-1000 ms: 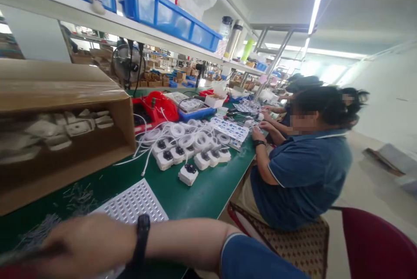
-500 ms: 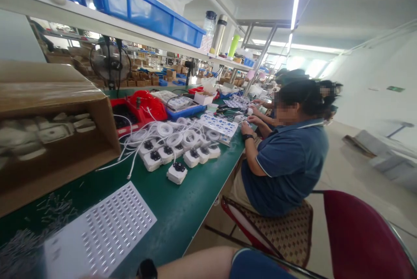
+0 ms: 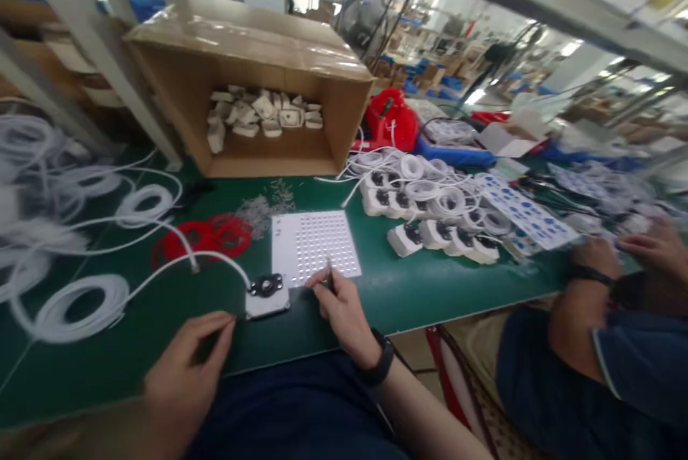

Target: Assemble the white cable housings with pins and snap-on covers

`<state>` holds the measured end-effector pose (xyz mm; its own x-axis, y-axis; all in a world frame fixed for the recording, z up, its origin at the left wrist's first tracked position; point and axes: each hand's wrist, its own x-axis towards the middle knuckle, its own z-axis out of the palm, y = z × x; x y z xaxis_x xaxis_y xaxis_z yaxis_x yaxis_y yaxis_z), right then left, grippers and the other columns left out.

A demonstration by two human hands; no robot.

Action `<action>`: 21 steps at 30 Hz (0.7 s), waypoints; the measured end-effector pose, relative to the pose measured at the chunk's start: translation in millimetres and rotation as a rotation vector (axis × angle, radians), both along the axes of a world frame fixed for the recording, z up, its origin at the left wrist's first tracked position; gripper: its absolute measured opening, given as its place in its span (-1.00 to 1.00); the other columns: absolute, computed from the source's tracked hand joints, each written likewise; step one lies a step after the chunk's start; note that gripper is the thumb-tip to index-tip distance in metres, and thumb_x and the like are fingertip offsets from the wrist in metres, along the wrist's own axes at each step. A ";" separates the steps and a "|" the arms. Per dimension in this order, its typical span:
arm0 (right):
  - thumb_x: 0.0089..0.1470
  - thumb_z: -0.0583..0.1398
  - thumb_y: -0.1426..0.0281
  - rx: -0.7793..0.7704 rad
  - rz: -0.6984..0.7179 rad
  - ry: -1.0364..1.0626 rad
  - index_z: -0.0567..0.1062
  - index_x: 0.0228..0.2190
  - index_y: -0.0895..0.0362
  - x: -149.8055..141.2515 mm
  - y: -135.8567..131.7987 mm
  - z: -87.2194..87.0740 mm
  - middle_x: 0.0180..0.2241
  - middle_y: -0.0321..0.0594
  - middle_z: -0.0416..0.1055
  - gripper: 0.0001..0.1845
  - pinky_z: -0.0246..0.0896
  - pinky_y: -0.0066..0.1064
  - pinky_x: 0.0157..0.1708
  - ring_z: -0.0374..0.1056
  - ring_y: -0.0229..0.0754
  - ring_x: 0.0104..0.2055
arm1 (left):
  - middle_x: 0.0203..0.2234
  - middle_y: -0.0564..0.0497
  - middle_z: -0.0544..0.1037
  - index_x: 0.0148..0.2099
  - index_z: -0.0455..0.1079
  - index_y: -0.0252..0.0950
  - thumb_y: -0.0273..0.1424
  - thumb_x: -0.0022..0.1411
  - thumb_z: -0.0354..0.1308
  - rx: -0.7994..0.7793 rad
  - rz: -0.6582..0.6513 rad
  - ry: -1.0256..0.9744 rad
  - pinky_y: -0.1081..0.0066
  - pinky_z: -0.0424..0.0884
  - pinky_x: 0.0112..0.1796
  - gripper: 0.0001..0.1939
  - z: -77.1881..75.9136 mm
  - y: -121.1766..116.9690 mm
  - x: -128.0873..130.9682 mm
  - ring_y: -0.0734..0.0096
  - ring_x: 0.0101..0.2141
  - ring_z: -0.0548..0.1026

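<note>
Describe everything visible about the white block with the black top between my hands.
The white block, plastic-looking, lies on the green table, topped by a black fitting with a paler centre. A white cable leaves its left end, arching leftward. Your left hand and right hand sit on either side, seemingly without contact.

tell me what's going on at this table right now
A person's right hand holds a slim tool over a white sheet with rows of small pieces. The left hand is near a white case topped with a black part; whether it grips anything is unclear. A white cable runs left from the case. More cases stand to the right, where another person's hands are at the green table.
</note>
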<state>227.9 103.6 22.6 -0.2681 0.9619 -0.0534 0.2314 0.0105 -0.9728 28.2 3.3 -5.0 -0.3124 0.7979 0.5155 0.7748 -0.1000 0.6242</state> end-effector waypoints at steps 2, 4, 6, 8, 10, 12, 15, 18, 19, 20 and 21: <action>0.07 0.04 0.46 0.038 0.030 -0.009 0.40 -0.39 0.16 -7.2 -7.2 -6.6 -0.46 -0.29 0.33 -0.86 0.15 -0.47 -0.36 0.25 -0.28 -0.41 | -0.40 0.02 0.52 -0.28 0.39 -0.26 -0.46 0.17 0.15 0.016 -0.042 0.060 0.44 0.43 -0.32 -0.97 -3.9 -1.6 5.2 0.42 -0.38 0.50; 0.08 0.04 0.46 0.104 0.044 -0.042 0.38 -0.36 0.15 -15.2 -16.4 -12.2 -0.40 -0.26 0.36 -0.88 0.17 -0.44 -0.30 0.28 -0.25 -0.35 | -0.40 0.01 0.53 -0.27 0.39 -0.28 -0.53 0.15 0.15 0.044 -0.101 0.089 0.45 0.43 -0.28 -0.91 -5.5 0.7 9.2 0.44 -0.36 0.50; 0.08 0.05 0.48 0.168 0.043 -0.092 0.36 -0.35 0.15 -20.9 -23.8 -18.5 -0.40 -0.26 0.36 -0.90 0.17 -0.44 -0.31 0.28 -0.25 -0.36 | -0.40 0.00 0.53 -0.25 0.38 -0.29 -0.58 0.14 0.15 0.044 -0.150 0.108 0.45 0.43 -0.26 -0.87 -5.5 2.9 10.6 0.45 -0.35 0.50; 0.06 0.06 0.50 0.231 0.042 -0.153 0.35 -0.38 0.14 -23.0 -27.4 -25.1 -0.45 -0.29 0.34 -0.91 0.16 -0.46 -0.36 0.27 -0.26 -0.41 | -0.40 0.00 0.54 -0.26 0.39 -0.30 -0.59 0.13 0.15 0.028 -0.181 0.127 0.45 0.43 -0.25 -0.87 -4.9 3.9 10.2 0.45 -0.34 0.50; 0.04 0.05 0.54 0.308 0.060 -0.212 0.35 -0.42 0.13 -22.2 -27.8 -30.1 -0.47 -0.29 0.32 -0.88 0.16 -0.47 -0.38 0.27 -0.26 -0.42 | -0.40 -0.01 0.54 -0.26 0.39 -0.31 -0.58 0.13 0.15 0.019 -0.192 0.133 0.46 0.42 -0.25 -0.88 -3.8 4.7 9.1 0.45 -0.35 0.50; 0.00 0.04 0.59 0.393 0.104 -0.250 0.36 -0.42 0.12 -20.0 -26.6 -32.2 -0.44 -0.26 0.35 -0.84 0.18 -0.46 -0.35 0.29 -0.24 -0.38 | -0.41 0.00 0.54 -0.26 0.40 -0.30 -0.56 0.14 0.15 0.002 -0.198 0.116 0.47 0.42 -0.26 -0.90 -2.4 6.3 7.6 0.45 -0.36 0.50; -0.03 0.03 0.64 0.488 0.177 -0.297 0.38 -0.39 0.13 -16.9 -24.2 -32.3 -0.38 -0.21 0.38 -0.78 0.23 -0.44 -0.30 0.32 -0.21 -0.32 | -0.45 0.03 0.54 -0.35 0.41 -0.27 -0.44 0.16 0.14 -0.099 -0.190 0.012 0.48 0.41 -0.30 -0.96 -0.3 10.8 4.0 0.44 -0.40 0.51; 0.03 0.02 0.63 0.536 0.209 -0.281 0.43 -0.35 0.14 -14.8 -23.5 -33.2 -0.33 -0.18 0.42 -0.74 0.28 -0.44 -0.26 0.35 -0.22 -0.27 | -0.48 0.05 0.52 -0.44 0.38 -0.25 -0.28 0.14 0.14 -0.284 -0.161 -0.193 0.46 0.42 -0.35 -0.82 0.1 16.5 0.0 0.40 -0.43 0.50; 0.05 0.02 0.62 0.546 0.212 -0.261 0.45 -0.34 0.13 -14.1 -23.8 -34.0 -0.31 -0.18 0.44 -0.74 0.30 -0.45 -0.25 0.36 -0.24 -0.26 | -0.47 0.05 0.52 -0.46 0.37 -0.25 -0.24 0.13 0.14 -0.342 -0.154 -0.265 0.45 0.42 -0.35 -0.79 -0.4 18.4 -0.6 0.38 -0.43 0.50; 0.07 0.02 0.61 0.552 0.211 -0.243 0.46 -0.33 0.13 -13.2 -24.3 -34.9 -0.30 -0.19 0.45 -0.74 0.31 -0.46 -0.23 0.37 -0.25 -0.25 | -0.47 0.05 0.52 -0.47 0.37 -0.25 -0.20 0.10 0.15 -0.392 -0.148 -0.332 0.44 0.42 -0.35 -0.77 -1.2 20.1 -0.4 0.37 -0.43 0.51; 0.09 0.03 0.60 0.555 0.206 -0.229 0.48 -0.32 0.13 -12.2 -24.8 -35.6 -0.28 -0.19 0.45 -0.74 0.32 -0.47 -0.22 0.38 -0.26 -0.24 | -0.47 0.04 0.52 -0.47 0.36 -0.25 -0.17 0.07 0.15 -0.433 -0.138 -0.396 0.42 0.43 -0.35 -0.75 -2.3 21.5 0.5 0.35 -0.43 0.51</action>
